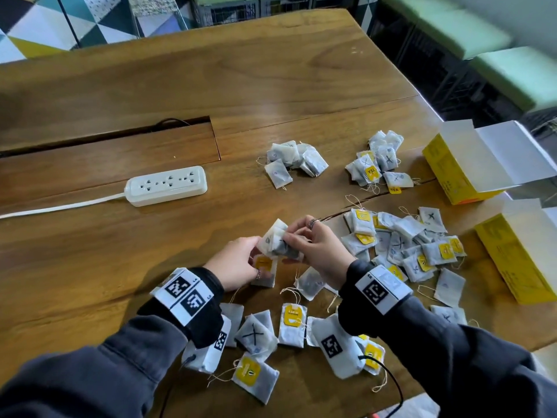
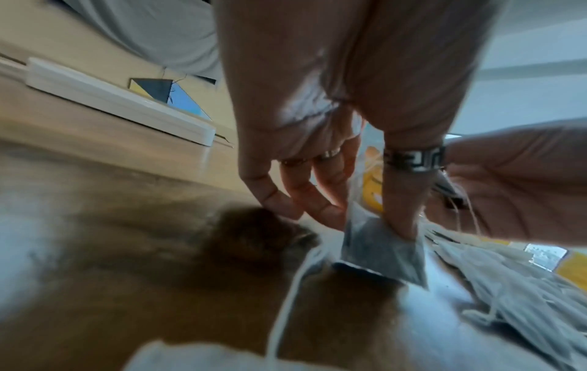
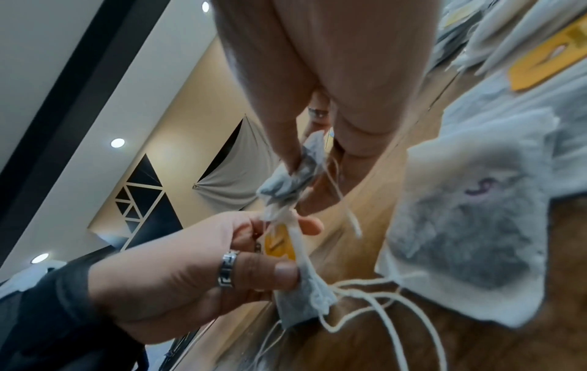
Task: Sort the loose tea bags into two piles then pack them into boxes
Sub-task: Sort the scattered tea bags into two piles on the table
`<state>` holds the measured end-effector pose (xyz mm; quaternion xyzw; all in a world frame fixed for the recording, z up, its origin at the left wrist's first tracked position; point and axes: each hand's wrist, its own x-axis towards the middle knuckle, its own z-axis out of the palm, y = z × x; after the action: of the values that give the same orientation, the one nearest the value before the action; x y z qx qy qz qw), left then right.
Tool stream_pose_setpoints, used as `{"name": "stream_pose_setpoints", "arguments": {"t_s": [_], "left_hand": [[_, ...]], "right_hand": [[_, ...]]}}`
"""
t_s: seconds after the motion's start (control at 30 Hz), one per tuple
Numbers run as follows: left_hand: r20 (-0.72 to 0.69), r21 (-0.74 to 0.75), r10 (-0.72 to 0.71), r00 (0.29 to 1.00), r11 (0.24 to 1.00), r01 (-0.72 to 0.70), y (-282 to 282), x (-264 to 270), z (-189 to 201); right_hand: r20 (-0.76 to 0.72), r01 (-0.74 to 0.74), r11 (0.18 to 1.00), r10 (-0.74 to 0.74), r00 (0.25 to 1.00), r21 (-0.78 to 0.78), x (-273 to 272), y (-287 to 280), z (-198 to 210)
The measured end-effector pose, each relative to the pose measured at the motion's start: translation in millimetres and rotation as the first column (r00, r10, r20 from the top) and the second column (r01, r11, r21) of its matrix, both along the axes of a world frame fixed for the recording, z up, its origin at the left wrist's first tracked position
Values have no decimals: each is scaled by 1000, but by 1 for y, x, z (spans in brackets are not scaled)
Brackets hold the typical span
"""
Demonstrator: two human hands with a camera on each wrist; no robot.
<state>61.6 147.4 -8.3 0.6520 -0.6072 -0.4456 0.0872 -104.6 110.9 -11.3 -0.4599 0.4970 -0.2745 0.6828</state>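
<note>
Both hands meet over the table's middle, holding a small bunch of white tea bags [image 1: 278,241] between them. My left hand [image 1: 254,256] pinches a bag with a yellow tag [image 1: 265,271], which shows as a grey bag [image 2: 381,251] under the ringed thumb. My right hand [image 1: 291,239] pinches a crumpled bag [image 3: 292,175] just above the left hand [image 3: 286,251]. Two small sorted piles lie further back: one [image 1: 294,162] of plain bags, one [image 1: 378,164] with X marks. Loose bags are heaped at right [image 1: 404,245] and scattered in front [image 1: 271,336]. Two open yellow boxes [image 1: 452,173] [image 1: 518,260] stand at right.
A white power strip [image 1: 167,185] with its cable lies at left, in front of a cable slot [image 1: 120,137] in the wooden table [image 1: 211,79]. The right table edge runs just behind the boxes. Strings trail from many bags.
</note>
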Motion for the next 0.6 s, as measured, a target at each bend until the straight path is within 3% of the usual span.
{"name": "stream_pose_setpoints", "arguments": {"t_s": [0.13, 0.23, 0.27, 0.33, 0.4, 0.43, 0.5, 0.6], "left_hand": [[-92, -72, 147, 985, 986, -153, 0, 10, 0], [-345, 14, 329, 879, 938, -345, 1, 18, 2], [-463, 89, 400, 791, 909, -407, 1, 19, 5], [-658, 324, 553, 511, 820, -471, -1, 19, 13], [-740, 497, 632, 229, 743, -448, -3, 20, 22], [-748, 549, 650, 136, 720, -424, -3, 21, 25], [-735, 616, 676, 43, 694, -373, -5, 22, 30], [-718, 662, 696, -4, 681, -313, -6, 20, 34]], "right_hand": [[91, 145, 989, -144, 985, -4, -16, -9, 8], [137, 164, 986, -167, 976, 35, -27, -15, 13], [147, 157, 986, -164, 976, 57, -29, -16, 13], [177, 134, 986, -151, 973, 104, -34, -17, 14], [208, 103, 984, -133, 969, 148, -37, -16, 15], [220, 87, 982, -123, 968, 168, -38, -16, 15], [232, 58, 979, -103, 967, 195, -38, -15, 17], [227, 29, 975, -80, 971, 222, -36, -15, 22]]}}
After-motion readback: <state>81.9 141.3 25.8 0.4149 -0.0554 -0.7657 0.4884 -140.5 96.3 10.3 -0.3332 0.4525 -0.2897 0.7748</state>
